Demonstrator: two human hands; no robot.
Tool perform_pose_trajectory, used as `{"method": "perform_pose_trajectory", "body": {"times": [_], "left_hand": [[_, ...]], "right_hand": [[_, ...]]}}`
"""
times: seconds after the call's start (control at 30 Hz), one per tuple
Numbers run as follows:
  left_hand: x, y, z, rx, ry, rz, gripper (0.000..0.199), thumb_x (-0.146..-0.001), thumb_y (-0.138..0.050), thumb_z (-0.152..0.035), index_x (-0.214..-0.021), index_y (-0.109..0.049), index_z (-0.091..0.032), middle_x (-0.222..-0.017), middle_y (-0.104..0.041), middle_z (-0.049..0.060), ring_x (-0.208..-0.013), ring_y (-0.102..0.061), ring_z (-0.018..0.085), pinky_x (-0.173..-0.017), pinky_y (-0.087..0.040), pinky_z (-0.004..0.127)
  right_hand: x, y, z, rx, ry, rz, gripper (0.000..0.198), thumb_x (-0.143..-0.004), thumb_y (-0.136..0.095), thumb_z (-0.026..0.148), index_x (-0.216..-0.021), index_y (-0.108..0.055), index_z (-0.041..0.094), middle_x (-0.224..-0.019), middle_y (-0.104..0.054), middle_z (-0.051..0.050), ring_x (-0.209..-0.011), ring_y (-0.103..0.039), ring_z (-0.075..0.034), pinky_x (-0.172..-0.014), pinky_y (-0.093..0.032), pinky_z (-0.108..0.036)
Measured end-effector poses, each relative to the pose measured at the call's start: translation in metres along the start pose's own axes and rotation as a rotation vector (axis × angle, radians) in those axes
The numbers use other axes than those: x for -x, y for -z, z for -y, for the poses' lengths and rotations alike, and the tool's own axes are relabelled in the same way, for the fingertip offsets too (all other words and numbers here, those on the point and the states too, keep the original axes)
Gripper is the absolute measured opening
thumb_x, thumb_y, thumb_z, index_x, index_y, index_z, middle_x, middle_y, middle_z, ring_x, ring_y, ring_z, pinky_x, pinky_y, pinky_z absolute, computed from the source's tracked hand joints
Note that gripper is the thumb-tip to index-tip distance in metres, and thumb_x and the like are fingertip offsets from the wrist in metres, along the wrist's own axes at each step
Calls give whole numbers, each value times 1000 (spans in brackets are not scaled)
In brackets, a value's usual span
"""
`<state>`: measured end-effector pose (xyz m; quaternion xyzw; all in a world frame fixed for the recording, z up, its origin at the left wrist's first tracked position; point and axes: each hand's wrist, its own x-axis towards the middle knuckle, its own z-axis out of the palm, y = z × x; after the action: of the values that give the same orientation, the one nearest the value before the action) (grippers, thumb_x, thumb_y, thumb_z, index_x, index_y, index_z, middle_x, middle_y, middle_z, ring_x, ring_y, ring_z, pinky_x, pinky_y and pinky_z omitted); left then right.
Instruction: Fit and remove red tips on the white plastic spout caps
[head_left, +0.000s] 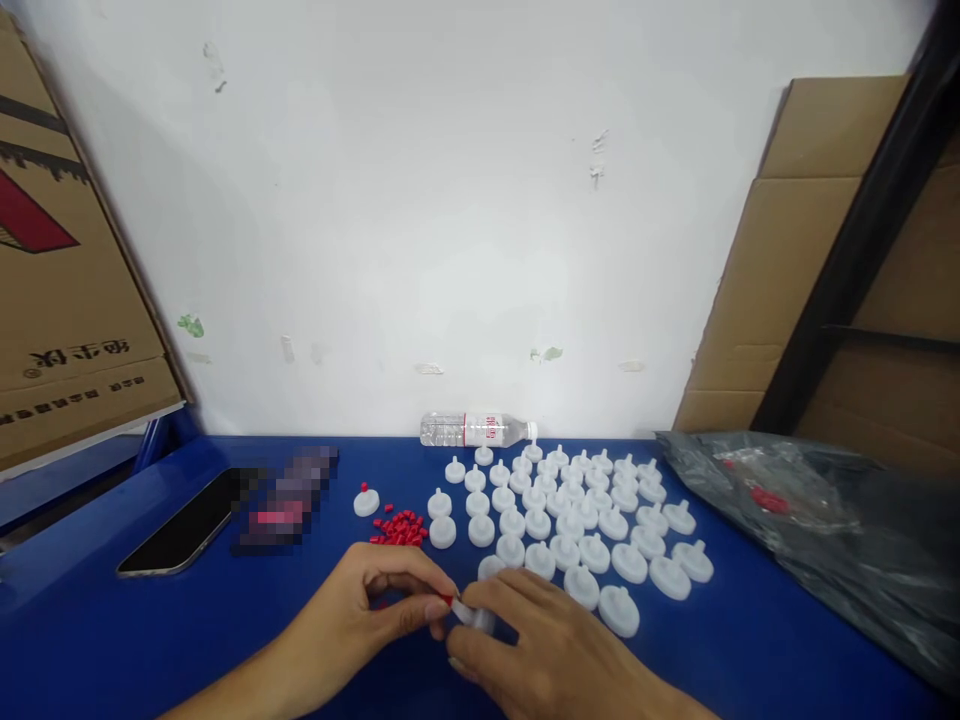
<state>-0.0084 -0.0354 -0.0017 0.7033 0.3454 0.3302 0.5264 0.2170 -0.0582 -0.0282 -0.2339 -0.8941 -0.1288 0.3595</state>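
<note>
Between thumb and forefinger, my left hand (pixel 375 605) pinches a small red cap (pixel 447 600). My right hand (pixel 544 640) grips a white plastic nozzle lid (pixel 480 619), mostly covered by the fingers. The lid's spout points left and meets the red cap; how far the cap sits on it I cannot tell. Just beyond my left hand lies a pile of small red caps (pixel 401 528). A white lid with a red cap on its spout (pixel 366 501) stands left of the pile. Many uncapped white nozzle lids (pixel 570 520) are spread spout-up beyond and right of my right hand.
A clear plastic bottle (pixel 450 430) lies along the wall. At left are a phone (pixel 184 525), a blurred-out item (pixel 292 500) and a cardboard box (pixel 67 300). A grey plastic bag (pixel 847 580) with a clear bag (pixel 795 495) of red pieces covers the right side of the blue table (pixel 247 620).
</note>
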Motion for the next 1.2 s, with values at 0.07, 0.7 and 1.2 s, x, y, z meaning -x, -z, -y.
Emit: {"method": "perform_pose_trajectory", "body": {"times": [0.07, 0.7, 1.2], "left_hand": [[1, -2, 2, -60, -9, -11, 18, -91, -74, -36, -93, -79, -19, -83, -75, 4, -76, -70, 18, -74, -55, 28], [19, 0, -5, -872, -182, 242, 26, -108, -34, -22, -100, -59, -24, -92, -66, 0, -74, -59, 15, -69, -40, 25], [31, -6, -5, -862, -261, 106, 22, -103, -44, -20, -96, -65, -23, -88, -72, 2, -77, -66, 16, -75, -51, 20]], "right_hand": [[0, -1, 0, 23, 30, -25, 8, -100, -57, 19, -100, -65, 21, -88, -66, -1, -70, -60, -14, -64, -51, -26], [2, -4, 5, 64, 126, 25, 12, -99, -60, 19, -87, -61, 20, -83, -61, -2, -71, -54, -15, -66, -49, -26], [4, -20, 9, 75, 151, -82, 15, -89, -64, 9, -79, -62, 20, -81, -63, 2, -69, -56, -13, -60, -46, -24]]}}
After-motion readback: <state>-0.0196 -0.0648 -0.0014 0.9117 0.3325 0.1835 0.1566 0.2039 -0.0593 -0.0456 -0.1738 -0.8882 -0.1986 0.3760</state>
